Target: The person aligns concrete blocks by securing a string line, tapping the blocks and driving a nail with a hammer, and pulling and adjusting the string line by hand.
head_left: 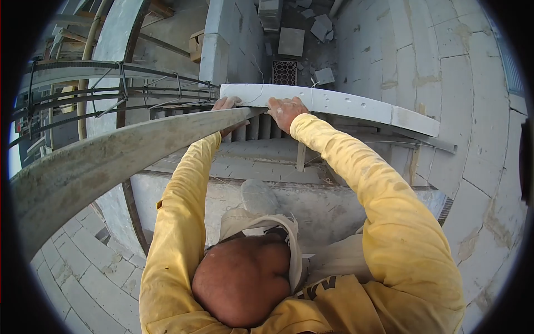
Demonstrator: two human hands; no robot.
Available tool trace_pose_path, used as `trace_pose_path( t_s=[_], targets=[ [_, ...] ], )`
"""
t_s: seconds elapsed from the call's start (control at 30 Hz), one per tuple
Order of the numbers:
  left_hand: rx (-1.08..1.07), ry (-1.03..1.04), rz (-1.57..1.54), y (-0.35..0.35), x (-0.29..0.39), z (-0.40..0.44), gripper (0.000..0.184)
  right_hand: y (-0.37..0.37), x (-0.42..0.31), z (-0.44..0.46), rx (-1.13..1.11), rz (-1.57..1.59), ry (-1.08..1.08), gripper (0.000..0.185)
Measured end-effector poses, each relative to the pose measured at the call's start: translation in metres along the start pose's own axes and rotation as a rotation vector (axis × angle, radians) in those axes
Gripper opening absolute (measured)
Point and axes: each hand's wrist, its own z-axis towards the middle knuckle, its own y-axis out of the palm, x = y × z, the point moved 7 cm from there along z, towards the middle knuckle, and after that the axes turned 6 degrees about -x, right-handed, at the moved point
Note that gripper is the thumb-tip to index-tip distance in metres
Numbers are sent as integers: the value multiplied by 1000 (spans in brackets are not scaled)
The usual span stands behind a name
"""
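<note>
A long white block (334, 104) with small round dents lies crosswise at the top of a wall. My right hand (287, 111) is closed over its near edge, fingers curled on the top face. To the left, my left hand (227, 103) has its fingers on the block's near left end. A long grey plank (128, 143) slants in from the lower left and hides the middle of that hand. The plank's narrow far end reaches close to my right hand; whether either hand touches it, I cannot tell.
Steel rebar frames (105, 92) stick out at left, beside wooden poles (92, 61). Beyond the block, a floor far below holds a black crate (284, 72) and loose pale blocks (291, 42). A block wall (411, 50) rises at right. A narrow post (301, 157) stands under the block.
</note>
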Motion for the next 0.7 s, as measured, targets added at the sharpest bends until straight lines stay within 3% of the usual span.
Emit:
trace_pose_path(
  t_s=[0.07,0.27,0.3,0.4,0.43,0.53,0.57,0.67,0.7],
  targets=[
    [-61,-108,-54,1,-4,-3,80,-1,-7,-2,52,-8,39,18],
    [119,-179,12,14,-13,-30,94,-2,-34,-8,116,103,-4,19],
    [182,-199,-256,26,-24,-40,94,-1,-37,-10,110,80,-35,18],
    [71,-698,-1027,48,-14,-74,81,3,-39,-16,79,38,-136,16],
    [184,-662,-1244,59,-20,-78,60,3,-39,-19,59,21,-181,15],
    [200,-616,-1540,62,-25,-94,36,-2,-40,-27,-87,-37,-241,17],
    [228,-683,-1476,56,-22,-106,29,-3,-42,-28,-108,-34,-258,18],
    [349,-700,-1602,39,-2,-129,32,-10,-34,-41,-50,20,-228,25],
    [495,-732,-1616,30,6,-140,31,-21,-35,-51,-7,47,-243,35]
  ],
)
